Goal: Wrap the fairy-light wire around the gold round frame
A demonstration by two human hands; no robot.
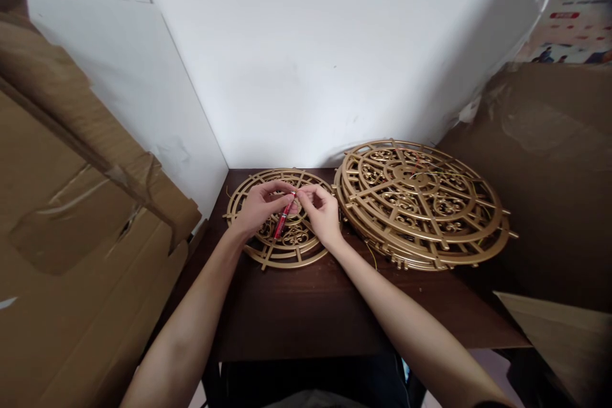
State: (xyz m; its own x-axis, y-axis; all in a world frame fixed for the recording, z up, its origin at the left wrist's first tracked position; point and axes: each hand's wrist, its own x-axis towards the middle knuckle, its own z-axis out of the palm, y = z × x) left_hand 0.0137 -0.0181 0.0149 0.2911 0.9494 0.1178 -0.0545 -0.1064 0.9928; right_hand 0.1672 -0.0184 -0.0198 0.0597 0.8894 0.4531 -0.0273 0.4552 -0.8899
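My left hand (262,204) is closed, its thumb and fingers around the upper end of a slim red pen-shaped tool (282,222) with silver bands. The tool slants, its lower end pointing down toward me. Right beside its top, my right hand (322,207) pinches with thumb and forefinger; whatever is between those fingertips is too small to make out. Both hands are over the middle of a round gold openwork panel (296,262) with scroll patterns, which lies flat on the dark brown table (296,319). The hands hide part of its centre.
To the right stands a stack of similar gold panels (447,244), with thin yellow and red wires on top. A yellow wire (373,256) hangs near its left edge. Cardboard (71,236) borders the left, a large carton (549,172) the right, and a white wall (306,64) the back.
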